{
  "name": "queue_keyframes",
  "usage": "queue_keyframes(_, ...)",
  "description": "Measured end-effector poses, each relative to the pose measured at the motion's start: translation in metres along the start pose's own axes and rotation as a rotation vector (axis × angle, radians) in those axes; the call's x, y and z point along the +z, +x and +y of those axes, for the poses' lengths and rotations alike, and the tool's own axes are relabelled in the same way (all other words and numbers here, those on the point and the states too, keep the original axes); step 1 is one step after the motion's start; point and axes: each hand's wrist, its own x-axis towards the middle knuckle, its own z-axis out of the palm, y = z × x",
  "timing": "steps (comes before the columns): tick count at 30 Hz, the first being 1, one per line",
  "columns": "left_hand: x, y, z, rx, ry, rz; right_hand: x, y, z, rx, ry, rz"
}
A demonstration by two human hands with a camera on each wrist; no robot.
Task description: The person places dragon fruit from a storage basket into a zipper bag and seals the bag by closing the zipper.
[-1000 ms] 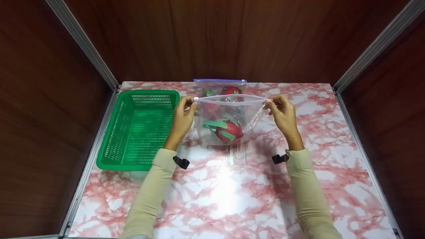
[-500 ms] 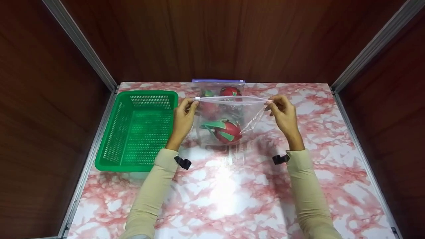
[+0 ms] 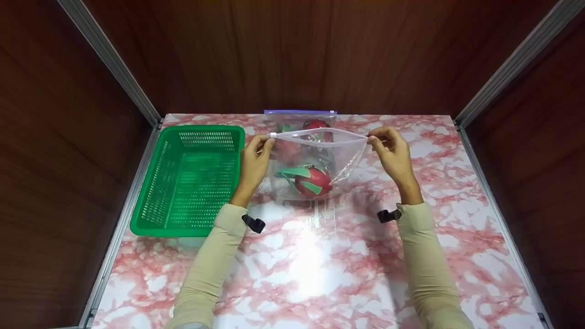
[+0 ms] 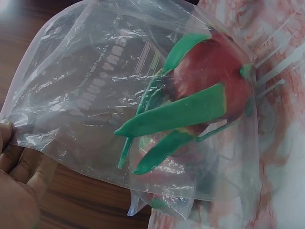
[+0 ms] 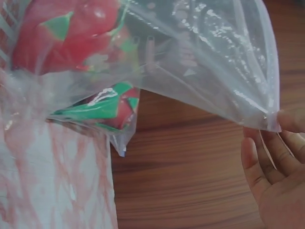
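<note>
My left hand pinches the left top corner of a clear zip bag, right at its white slider. The bag's opposite top corner is between the thumb and fingers of my right hand. Between the hands the mouth of the bag gapes slightly. A red dragon fruit with long green scales lies at the bottom of this bag. Behind it is a second zip bag with a purple closure, holding red and green dragon fruit, partly covered by the front bag.
A green plastic basket with perforated walls stands to the left, beside my left forearm. The table has a red and white marbled top. Dark wood panels rise at the back and both sides, with metal rails along the corners.
Both hands keep hold of the bag's top corners. The bag's mouth narrowed, then widened a little. My right hand has turned and shifted slightly outward at the wrist.
</note>
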Motion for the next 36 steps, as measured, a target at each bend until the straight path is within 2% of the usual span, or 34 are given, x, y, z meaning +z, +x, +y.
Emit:
queue_keyframes(5, 0.002, 0.0, 0.001, -0.006, 0.002, 0.003, -0.001, 0.004, -0.027, -0.039, -0.049, -0.015)
queue_keyframes(8, 0.003, 0.001, 0.001, -0.005, 0.011, 0.006, -0.002, 0.012, -0.032, -0.062, -0.099, -0.045)
queue_keyframes(17, 0.004, 0.001, 0.003, -0.03, -0.001, -0.007, 0.001, 0.038, -0.041, -0.123, -0.226, -0.237)
queue_keyframes(23, 0.005, 0.003, 0.003, -0.021, 0.002, -0.006, 0.013, 0.051, -0.059, -0.159, -0.294, -0.361)
queue_keyframes(36, 0.009, 0.004, 0.003, -0.019, 0.003, -0.005, 0.044, 0.076, -0.085, -0.188, -0.332, -0.522)
